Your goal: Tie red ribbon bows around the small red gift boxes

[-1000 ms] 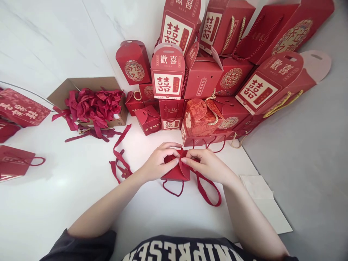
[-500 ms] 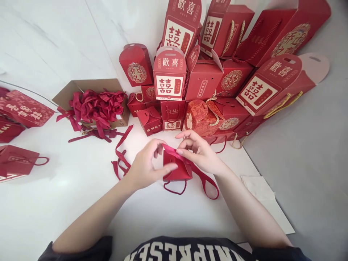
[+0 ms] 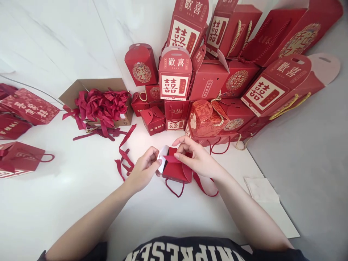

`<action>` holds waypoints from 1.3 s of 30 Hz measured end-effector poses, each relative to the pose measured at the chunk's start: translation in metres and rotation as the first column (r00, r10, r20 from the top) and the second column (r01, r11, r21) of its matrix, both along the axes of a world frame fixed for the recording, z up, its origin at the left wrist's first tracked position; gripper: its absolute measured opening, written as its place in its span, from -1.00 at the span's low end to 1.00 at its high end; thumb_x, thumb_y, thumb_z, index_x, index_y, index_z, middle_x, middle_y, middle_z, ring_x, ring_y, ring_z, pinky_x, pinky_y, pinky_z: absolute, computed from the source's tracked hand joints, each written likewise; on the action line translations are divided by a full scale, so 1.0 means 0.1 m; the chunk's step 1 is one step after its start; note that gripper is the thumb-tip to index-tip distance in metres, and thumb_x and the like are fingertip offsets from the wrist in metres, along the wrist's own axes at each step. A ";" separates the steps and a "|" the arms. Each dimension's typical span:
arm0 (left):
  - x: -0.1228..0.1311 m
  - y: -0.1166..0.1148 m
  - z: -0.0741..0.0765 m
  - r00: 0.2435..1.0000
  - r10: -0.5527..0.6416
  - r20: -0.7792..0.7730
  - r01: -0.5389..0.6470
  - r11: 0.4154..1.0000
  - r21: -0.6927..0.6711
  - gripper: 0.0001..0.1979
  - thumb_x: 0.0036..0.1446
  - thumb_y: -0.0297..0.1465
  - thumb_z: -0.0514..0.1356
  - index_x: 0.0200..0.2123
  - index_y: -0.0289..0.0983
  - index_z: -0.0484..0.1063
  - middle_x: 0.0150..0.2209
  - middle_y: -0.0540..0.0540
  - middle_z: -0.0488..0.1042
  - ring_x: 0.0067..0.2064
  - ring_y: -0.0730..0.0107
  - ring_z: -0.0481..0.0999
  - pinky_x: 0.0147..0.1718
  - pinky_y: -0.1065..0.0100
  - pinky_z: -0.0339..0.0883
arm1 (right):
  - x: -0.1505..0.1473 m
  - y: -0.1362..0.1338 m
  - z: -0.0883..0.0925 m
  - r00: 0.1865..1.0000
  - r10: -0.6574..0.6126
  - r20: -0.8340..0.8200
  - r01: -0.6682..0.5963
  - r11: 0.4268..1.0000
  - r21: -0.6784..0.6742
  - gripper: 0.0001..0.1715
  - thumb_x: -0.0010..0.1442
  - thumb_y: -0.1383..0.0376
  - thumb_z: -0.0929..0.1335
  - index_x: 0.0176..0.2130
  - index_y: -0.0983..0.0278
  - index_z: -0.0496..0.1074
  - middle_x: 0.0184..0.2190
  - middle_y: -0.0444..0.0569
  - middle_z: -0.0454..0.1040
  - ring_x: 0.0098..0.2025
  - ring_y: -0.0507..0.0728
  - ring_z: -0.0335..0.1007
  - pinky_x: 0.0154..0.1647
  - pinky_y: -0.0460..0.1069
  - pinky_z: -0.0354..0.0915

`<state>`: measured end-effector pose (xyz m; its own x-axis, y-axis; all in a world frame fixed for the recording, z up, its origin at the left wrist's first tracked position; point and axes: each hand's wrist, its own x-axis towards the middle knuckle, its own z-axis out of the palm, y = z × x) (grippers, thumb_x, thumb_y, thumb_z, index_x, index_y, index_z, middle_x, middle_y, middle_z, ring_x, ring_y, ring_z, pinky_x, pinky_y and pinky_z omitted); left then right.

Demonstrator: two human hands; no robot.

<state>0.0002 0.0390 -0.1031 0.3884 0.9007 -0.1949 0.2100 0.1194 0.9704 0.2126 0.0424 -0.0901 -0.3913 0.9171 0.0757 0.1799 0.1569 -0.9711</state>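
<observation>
In front of me sits a small red gift box point(image 3: 177, 172) with a dark red cord handle point(image 3: 175, 192) hanging on its near side. My left hand point(image 3: 145, 167) pinches the box's left flap, bent back so its white inner face point(image 3: 162, 158) shows. Between the thumb and fingers of my right hand point(image 3: 194, 156) is a red ribbon point(image 3: 170, 158), its tip pointing left over the box top. More ribbon trails out to the right of the box, partly behind my right wrist.
Red gift boxes point(image 3: 176, 78) are stacked at the back and right. A cardboard box point(image 3: 127, 115) full of red ribbons stands back left, with loose ribbon point(image 3: 125, 154) before it. More red boxes point(image 3: 21, 156) lie far left, a white paper point(image 3: 261, 189) at right.
My left hand has left the ribbon and taken hold of the box's left flap, which now opens outward. My right hand keeps the ribbon. The view has shifted slightly.
</observation>
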 end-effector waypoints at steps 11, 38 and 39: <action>-0.02 0.00 -0.02 1.000 -0.017 0.021 0.017 1.000 -0.004 -0.88 0.26 -0.32 0.07 -0.30 -0.22 0.19 -0.38 0.06 0.36 -0.41 0.49 0.39 -0.39 0.37 0.42 | -0.08 0.04 -0.10 1.000 -0.017 0.012 0.017 1.000 0.025 -0.75 0.24 0.30 0.28 -0.05 0.18 0.26 -0.42 -0.19 0.37 -0.38 0.03 0.30 -0.27 -0.04 0.24; -0.34 0.38 0.13 0.991 0.132 0.014 -0.132 0.991 -0.026 -0.82 0.10 -0.30 0.18 -0.45 -0.26 0.30 -0.56 0.04 0.33 -0.46 0.42 0.39 -0.40 0.37 0.27 | 0.22 -0.10 -0.05 0.972 -0.235 0.027 0.233 0.970 0.065 -0.80 0.30 0.15 0.29 -0.13 0.20 0.36 -0.11 -0.04 0.46 -0.04 0.10 0.39 0.03 0.02 0.26; -0.46 0.42 0.15 0.990 0.142 -0.008 -0.142 0.989 -0.034 -0.82 0.07 -0.31 0.19 -0.47 -0.26 0.29 -0.55 0.05 0.32 -0.46 0.43 0.40 -0.39 0.38 0.27 | 0.29 -0.13 -0.09 0.969 -0.245 0.038 0.243 0.969 0.043 -0.78 0.31 0.14 0.28 -0.12 0.20 0.36 -0.10 -0.04 0.46 -0.04 0.10 0.39 0.02 0.03 0.26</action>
<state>-0.0460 0.0813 -0.0882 0.2560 0.9394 -0.2280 0.1936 0.1812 0.9642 0.2415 0.0297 -0.0988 -0.1598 0.9821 0.1002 0.2586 0.1396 -0.9558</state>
